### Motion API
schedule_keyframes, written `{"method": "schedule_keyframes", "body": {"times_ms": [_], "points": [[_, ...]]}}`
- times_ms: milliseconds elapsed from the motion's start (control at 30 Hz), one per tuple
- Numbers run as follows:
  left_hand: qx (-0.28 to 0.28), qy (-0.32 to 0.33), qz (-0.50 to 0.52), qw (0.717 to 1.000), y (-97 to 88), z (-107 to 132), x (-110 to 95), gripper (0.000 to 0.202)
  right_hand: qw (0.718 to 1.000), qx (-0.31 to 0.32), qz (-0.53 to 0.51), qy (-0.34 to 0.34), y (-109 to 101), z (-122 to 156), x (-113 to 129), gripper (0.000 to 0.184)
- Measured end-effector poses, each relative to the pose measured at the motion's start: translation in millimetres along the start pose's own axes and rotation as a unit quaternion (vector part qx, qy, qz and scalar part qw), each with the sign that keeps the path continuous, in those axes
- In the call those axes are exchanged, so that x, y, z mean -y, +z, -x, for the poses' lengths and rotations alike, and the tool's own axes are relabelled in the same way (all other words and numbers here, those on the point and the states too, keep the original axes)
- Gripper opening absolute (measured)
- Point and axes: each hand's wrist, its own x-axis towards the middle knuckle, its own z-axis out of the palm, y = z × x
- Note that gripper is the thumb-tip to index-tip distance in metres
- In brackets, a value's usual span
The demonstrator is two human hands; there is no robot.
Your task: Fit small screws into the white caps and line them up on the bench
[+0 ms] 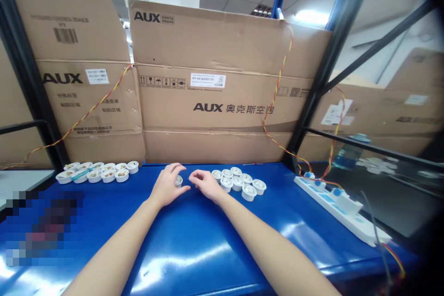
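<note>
My left hand [169, 186] is curled around a small round white cup [178, 181] on the blue tabletop [187, 226]. Its fingers arch over the far side and the thumb lies along the near side; part of the cup is hidden. Just to the right, my right hand [205, 183] is closed in a pinch facing the cup. Something tiny may be at its fingertips, too small to name. Beside that hand stands a cluster of several white cups [237, 182]. Several more white cups [108, 175], with brownish contents, stand in rows at the far left.
A teal strip-like item [80, 175] lies across the left cups. Cardboard panels [222, 115] wall off the back. A white power strip [340, 210] with plugs runs along the right edge, near a twisted red-yellow wire [277, 88]. A pixelated patch covers the left.
</note>
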Motion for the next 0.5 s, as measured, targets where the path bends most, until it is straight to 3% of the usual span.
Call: {"method": "schedule_keyframes", "body": {"times_ms": [100,200,267,500], "points": [[0.040,-0.077,0.003,0.996,6.3,5.5,14.0,0.063,0.994,-0.027,0.103,-0.038,-1.3,1.8,2.0,0.017],[0.080,-0.091,0.021,0.992,11.3,9.4,25.2,0.047,0.979,-0.051,0.187,-0.070,-1.7,3.4,3.7,0.017],[0.085,-0.080,0.038,0.992,11.7,9.4,26.4,0.041,0.971,-0.060,0.212,-0.096,-1.2,4.3,4.9,0.017],[0.043,-0.020,0.079,0.996,5.7,2.8,8.7,0.049,0.957,-0.060,0.237,-0.154,5.6,6.2,5.7,0.013]]}}
